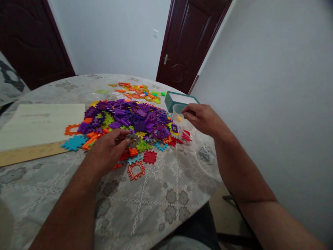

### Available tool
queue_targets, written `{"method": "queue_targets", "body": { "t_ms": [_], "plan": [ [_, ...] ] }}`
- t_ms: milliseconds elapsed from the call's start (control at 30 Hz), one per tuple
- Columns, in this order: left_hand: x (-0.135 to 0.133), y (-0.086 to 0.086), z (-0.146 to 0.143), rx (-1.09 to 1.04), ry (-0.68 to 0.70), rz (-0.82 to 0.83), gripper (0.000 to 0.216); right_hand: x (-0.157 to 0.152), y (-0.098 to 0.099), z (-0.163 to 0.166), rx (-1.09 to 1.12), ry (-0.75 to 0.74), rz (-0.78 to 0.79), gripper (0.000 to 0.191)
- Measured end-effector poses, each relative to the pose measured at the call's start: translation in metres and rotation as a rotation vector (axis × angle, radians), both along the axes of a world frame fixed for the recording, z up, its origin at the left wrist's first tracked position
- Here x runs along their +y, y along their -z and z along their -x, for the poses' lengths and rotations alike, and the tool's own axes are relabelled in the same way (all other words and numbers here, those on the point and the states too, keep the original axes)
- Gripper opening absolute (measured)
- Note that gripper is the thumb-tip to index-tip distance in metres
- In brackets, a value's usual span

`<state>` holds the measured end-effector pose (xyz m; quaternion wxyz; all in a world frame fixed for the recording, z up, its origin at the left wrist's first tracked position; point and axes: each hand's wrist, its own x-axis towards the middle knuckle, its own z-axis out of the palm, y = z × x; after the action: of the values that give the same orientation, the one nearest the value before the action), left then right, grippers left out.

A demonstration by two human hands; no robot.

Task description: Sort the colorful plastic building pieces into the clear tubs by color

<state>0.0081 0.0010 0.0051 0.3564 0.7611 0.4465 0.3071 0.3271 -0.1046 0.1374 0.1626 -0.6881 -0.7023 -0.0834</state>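
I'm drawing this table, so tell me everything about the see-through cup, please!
The clear cup looks like round plastic, open on top. It appears upright on the patterned tablecloth, in front of the green box. A small yellow piece shows low inside. The right hand is at its rim; I can't tell if they touch.

Dim, soft light, slight blur, stretched edges

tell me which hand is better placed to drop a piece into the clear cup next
Likely the right hand: its fingers are right by the rim of the clear cup. The left hand is farther off, with its fingers at a grey piece near the colourful heap.
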Motion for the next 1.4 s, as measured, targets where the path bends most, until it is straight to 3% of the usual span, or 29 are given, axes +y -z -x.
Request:
{"method": "queue_targets", "body": {
  "t_ms": [67,167,333,500,700,867,967,1200,1400],
  "plan": [
    [-0.002,-0.003,-0.001,0.017,-0.007,0.001,0.031,-0.02,0.009,0.022,0.072,-0.064,0.022,0.021],
    [-0.005,-0.007,-0.001,0.021,-0.022,0.0,0.035,-0.034,0.047,0.049,0.095,-0.133,0.129,0.02],
    [-0.009,-0.01,-0.001,0.083,-0.04,-0.044,0.04,-0.016,0.116,0.071,-0.001,-0.034,0.209,0.036],
    [-0.011,-0.009,-0.002,0.088,-0.064,-0.064,0.035,0.005,0.14,0.086,-0.071,-0.054,0.145,0.046],
    [-0.011,-0.006,-0.005,0.062,-0.075,-0.088,0.029,0.017,0.171,0.087,-0.091,-0.054,0.004,0.035],
    [-0.008,-0.002,-0.006,0.051,-0.092,-0.082,0.028,0.021,0.184,0.079,-0.031,-0.064,-0.076,0.032],
    [-0.008,0.0,-0.007,0.043,-0.08,-0.081,0.027,0.023,0.186,0.077,-0.009,-0.069,-0.109,0.04],
    [-0.014,-0.002,-0.013,0.043,-0.041,-0.113,0.026,0.023,0.186,0.076,0.027,-0.087,-0.162,0.029],
    [-0.017,-0.001,-0.014,-0.004,-0.014,-0.137,0.024,0.013,0.182,0.069,0.324,-0.199,-0.399,0.025]
  ]
}}
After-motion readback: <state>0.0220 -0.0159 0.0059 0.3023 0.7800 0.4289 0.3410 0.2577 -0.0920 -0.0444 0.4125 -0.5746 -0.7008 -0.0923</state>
